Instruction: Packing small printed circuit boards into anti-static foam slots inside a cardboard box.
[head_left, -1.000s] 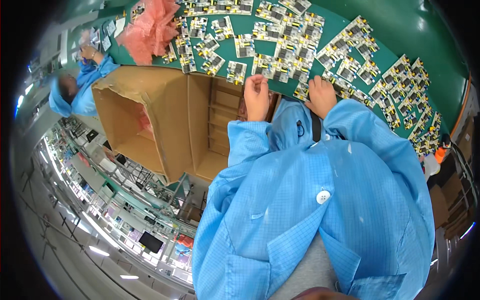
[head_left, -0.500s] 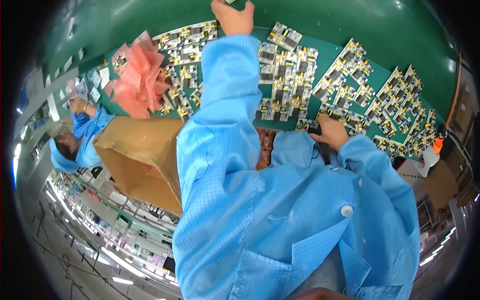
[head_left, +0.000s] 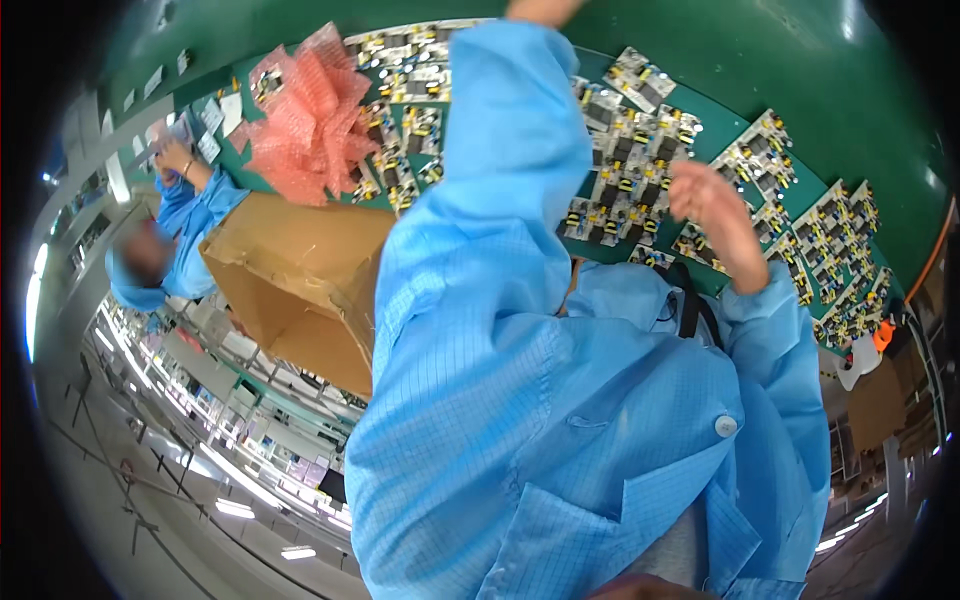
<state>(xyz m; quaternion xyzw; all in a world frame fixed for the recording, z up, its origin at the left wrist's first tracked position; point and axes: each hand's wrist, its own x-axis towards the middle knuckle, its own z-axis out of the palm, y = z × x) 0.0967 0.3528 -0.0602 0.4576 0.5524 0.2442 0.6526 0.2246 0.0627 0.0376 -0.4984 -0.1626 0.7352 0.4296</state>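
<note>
My left arm stretches far across the green bench, and only the wrist and back of my left hand [head_left: 543,10] show at the upper edge; its fingers are cut off. Somewhat blurred, my right hand [head_left: 718,215] hovers over the circuit boards with its fingers stretched out and nothing visible in them. Beneath and left of it lies a block of circuit boards [head_left: 625,165] with yellow and black parts, set close together. A single circuit board [head_left: 638,80] lies beyond that block. More circuit boards [head_left: 835,245] spread in slanted rows to the right.
Pink bubble wrap [head_left: 310,120] is heaped at the left, beside further boards [head_left: 410,60]. An open cardboard box [head_left: 300,235] stands at the near left bench edge. Farther left, a person in blue [head_left: 190,235] works. An orange-tipped white bottle [head_left: 862,360] is at the right.
My right hand has lifted from the near boards and moved forward and right. My left hand has moved up and right, mostly out of the picture. The whole view has shifted.
</note>
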